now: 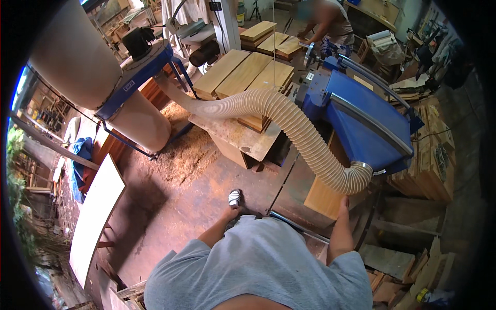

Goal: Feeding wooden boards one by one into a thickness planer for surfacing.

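A light-brown wooden board (323, 199) sticks out toward me from below the blue hood (356, 113) of a large machine. My right hand (344, 202) is at the board's right side, just under the end of a ribbed, cream-coloured hose (305, 132). Most of its fingers are hidden, so I cannot tell whether it grips the board. Low in front of my body is my left hand (231, 212), close above a foot in a striped sandal (234, 197). Its fingers are too small and partly covered to read.
Stacked boards (243, 75) lie on a low table (258, 142) beyond the hose. Left of it stands a dust collector with pale bags (137, 119) over wood shavings (191, 160). Another person (333, 23) bends at the machine's far side. More boards (429, 155) lean at right.
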{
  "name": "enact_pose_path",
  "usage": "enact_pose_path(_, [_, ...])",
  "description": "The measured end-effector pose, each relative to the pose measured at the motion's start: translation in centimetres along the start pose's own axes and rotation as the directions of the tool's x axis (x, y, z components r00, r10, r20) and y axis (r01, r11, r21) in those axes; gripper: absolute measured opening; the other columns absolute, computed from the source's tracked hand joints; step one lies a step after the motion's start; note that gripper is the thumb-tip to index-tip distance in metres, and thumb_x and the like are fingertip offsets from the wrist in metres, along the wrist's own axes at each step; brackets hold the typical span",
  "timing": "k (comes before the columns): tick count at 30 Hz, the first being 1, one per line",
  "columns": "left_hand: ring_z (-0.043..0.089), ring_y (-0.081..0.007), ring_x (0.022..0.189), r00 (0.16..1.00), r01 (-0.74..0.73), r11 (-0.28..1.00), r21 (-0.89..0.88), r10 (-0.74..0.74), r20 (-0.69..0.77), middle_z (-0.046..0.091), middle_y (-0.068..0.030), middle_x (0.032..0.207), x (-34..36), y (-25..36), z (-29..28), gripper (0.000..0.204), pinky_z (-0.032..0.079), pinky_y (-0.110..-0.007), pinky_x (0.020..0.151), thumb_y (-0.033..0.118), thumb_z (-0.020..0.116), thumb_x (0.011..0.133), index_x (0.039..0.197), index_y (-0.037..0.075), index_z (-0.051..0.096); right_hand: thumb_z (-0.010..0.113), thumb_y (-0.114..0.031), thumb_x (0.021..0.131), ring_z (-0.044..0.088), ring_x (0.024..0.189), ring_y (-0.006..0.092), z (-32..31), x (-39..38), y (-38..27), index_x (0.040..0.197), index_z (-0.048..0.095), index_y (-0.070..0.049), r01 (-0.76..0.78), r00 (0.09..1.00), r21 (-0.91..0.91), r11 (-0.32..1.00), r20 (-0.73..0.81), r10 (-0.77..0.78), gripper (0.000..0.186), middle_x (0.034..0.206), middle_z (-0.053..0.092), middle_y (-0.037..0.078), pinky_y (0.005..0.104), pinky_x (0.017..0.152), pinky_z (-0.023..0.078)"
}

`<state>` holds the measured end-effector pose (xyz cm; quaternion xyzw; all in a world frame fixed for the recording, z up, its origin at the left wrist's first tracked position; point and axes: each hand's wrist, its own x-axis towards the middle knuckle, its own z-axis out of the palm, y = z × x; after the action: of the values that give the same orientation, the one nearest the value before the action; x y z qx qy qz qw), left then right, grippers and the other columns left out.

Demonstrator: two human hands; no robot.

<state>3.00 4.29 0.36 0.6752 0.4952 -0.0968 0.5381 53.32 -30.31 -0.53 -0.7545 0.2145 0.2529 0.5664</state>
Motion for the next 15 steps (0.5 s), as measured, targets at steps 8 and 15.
enact_pose_path(8, [0.064, -0.023, 0.095, 0.996, -0.02, 1.0, -0.015, 0.018, -0.087, 0.07, -0.0137, 0.103, -1.3, -1.9, -0.7, 0.033, 0.048, -0.034, 0.089, 0.023, 0.064, 0.081, 0.107, 0.004, 0.07, 0.042, -0.067, 0.089, 0.048, 0.126, 0.028, -0.7, -5.0, 1.0, 0.14, 0.043, -0.005, 0.273, 0.939, 0.218, 0.937, 0.15, -0.308, 0.08, 0.138, 0.05, 0.013, 0.0379, 0.102, 0.04])
enact_pose_path(15, [0.065, -0.0283, 0.095, 0.982, -0.15, 0.985, -0.089, 0.138, -0.128, 0.07, -0.0167, 0.1, -2.4, 0.4, -1.9, 0.033, 0.049, -0.038, 0.085, 0.028, 0.06, 0.083, 0.105, 0.005, 0.07, 0.046, -0.057, 0.094, 0.056, 0.115, 0.0259, -5.7, -22.0, -4.3, 0.134, 0.049, -0.002, -0.058, 0.945, 0.095, 0.994, 0.327, 0.023, 0.068, 0.13, 0.056, 0.013, 0.0372, 0.098, 0.044])
